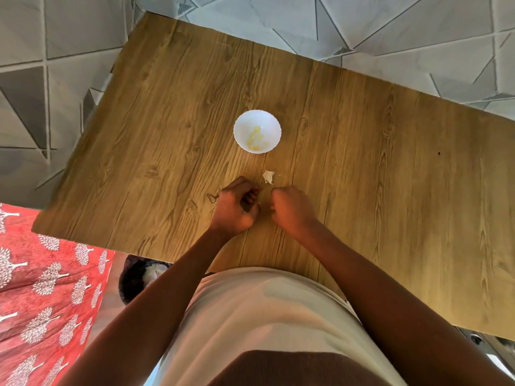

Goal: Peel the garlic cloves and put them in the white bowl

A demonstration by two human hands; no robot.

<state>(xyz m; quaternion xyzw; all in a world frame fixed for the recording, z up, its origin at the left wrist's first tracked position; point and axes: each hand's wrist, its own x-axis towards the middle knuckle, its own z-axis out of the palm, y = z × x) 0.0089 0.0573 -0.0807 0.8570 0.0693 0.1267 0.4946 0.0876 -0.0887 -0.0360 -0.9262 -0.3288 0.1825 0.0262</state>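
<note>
A small white bowl (257, 131) stands near the middle of the wooden table (362, 151) with several pale yellow peeled cloves in it. Just nearer to me lies a small white piece of garlic (268, 177), skin still on it. My left hand (237, 205) and my right hand (289, 208) rest on the table below that piece, a small gap between them. Both have their fingers curled inward. Nothing shows inside either hand; the curled fingers hide what, if anything, they hold.
The table's near edge runs against my body. A dark round bin (139, 280) sits on the floor under the table's left corner. Red patterned cloth (47, 288) covers the lower left. Grey geometric floor tiles surround the table.
</note>
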